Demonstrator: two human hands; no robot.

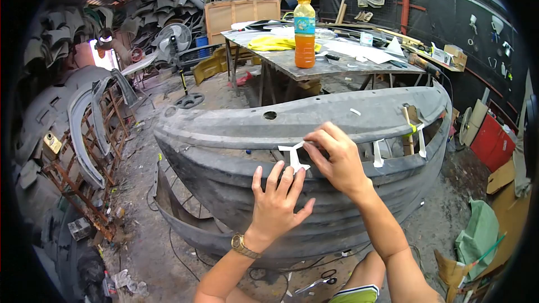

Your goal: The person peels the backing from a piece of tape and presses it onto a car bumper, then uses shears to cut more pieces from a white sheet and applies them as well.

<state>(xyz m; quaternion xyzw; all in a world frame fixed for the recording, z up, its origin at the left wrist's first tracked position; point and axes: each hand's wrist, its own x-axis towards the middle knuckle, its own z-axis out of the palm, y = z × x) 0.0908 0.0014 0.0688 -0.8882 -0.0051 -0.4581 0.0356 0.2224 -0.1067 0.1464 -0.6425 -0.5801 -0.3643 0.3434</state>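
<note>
A large grey bumper-like shell (241, 168) fills the middle, with a long slot between its upper and lower parts. Across this slot stands a white cut-out piece (295, 157) with a forked top. My left hand (278, 202), fingers spread, touches the foot of the piece with its fingertips. Thumb and forefinger of my right hand (336, 160) pinch the upper right arm of the same piece. Farther right, two similar white pieces (378, 154) bridge the slot, near a wooden stick with yellow tape (409, 130). A small white strip (355, 111) lies on the upper surface.
Behind the shell stands a table (281, 63) with a bottle of orange liquid (305, 33), yellow cloth and white sheets. Scissors (317, 285) and cables lie on the floor. A rusty rack (78, 191) is at left, a fan (174, 39) behind, a red box (493, 141) at right.
</note>
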